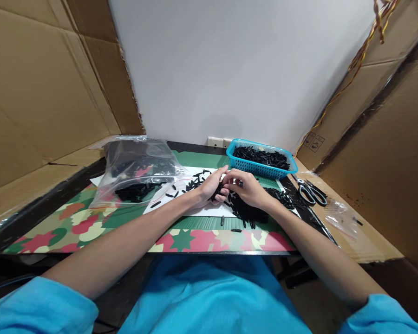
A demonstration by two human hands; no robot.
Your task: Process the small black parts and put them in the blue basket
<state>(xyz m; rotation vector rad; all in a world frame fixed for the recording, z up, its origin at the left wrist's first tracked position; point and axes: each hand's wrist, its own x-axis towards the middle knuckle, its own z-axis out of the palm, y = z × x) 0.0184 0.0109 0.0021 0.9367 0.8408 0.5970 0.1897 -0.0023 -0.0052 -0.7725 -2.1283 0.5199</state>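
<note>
My left hand (pixel 209 189) is cupped over the middle of a white sheet (pixel 204 211), its fingers curled around several small black stick-like pieces (pixel 218 191). Right against it, my right hand (pixel 248 188) has its thumb and fingertips pinched together over the left palm. What those fingertips grip is too small to make out. Below the right hand lies a dense pile of the same black pieces (pixel 249 211), spreading to the right. More loose black pieces (pixel 193 184) are scattered to the left of the hands.
A blue plastic basket (pixel 257 167) full of black pieces stands behind. At left lies a clear zip bag (pixel 144 162) with black pieces inside. Scissors (pixel 308 195) and a small clear bag (pixel 341 218) lie at right. Cardboard walls (pixel 48 69) flank the table.
</note>
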